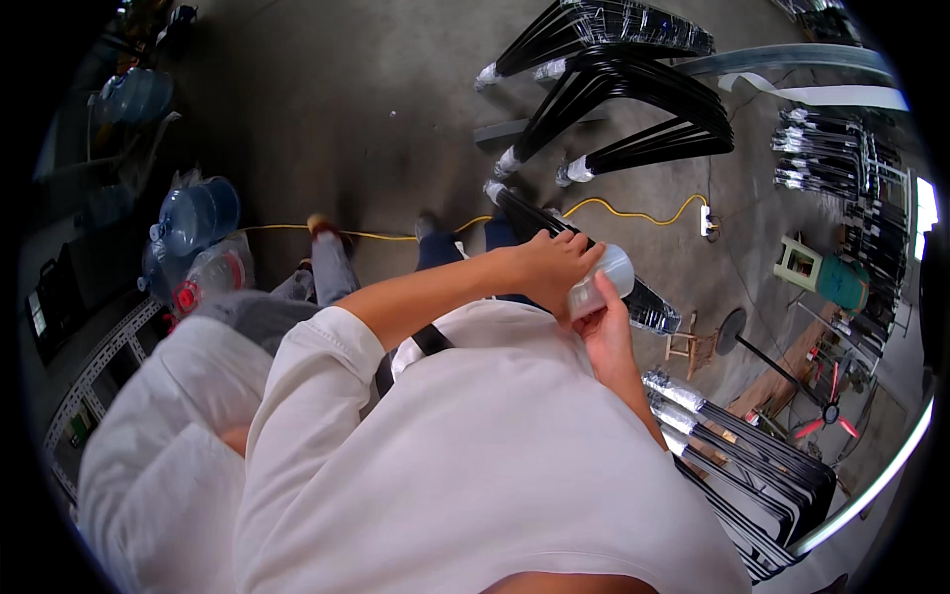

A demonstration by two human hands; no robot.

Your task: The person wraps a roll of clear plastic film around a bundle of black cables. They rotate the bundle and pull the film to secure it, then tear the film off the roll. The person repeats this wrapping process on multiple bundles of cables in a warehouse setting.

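Note:
A short roll of clear, whitish plastic film (616,269) is between my two hands, in front of my waist. My right hand (605,324) is closed around its near lower side, with the thumb along it. My left hand (552,269) reaches across from the left, its bent fingers against the roll's upper left side; the palm side is hidden. Just beyond my hands lies a bundle of black tubes (524,213), partly covered by my left hand. One end of it, wrapped in shiny film (653,309), shows to the right of the roll.
Film-wrapped black tube frames (633,84) lie ahead on the concrete floor; more frames (752,465) are at right. A yellow cord (633,213) crosses to a white power strip (705,220). Another person in white (178,426) is close on my left, near large water bottles (203,213). A stool (693,345) stands right.

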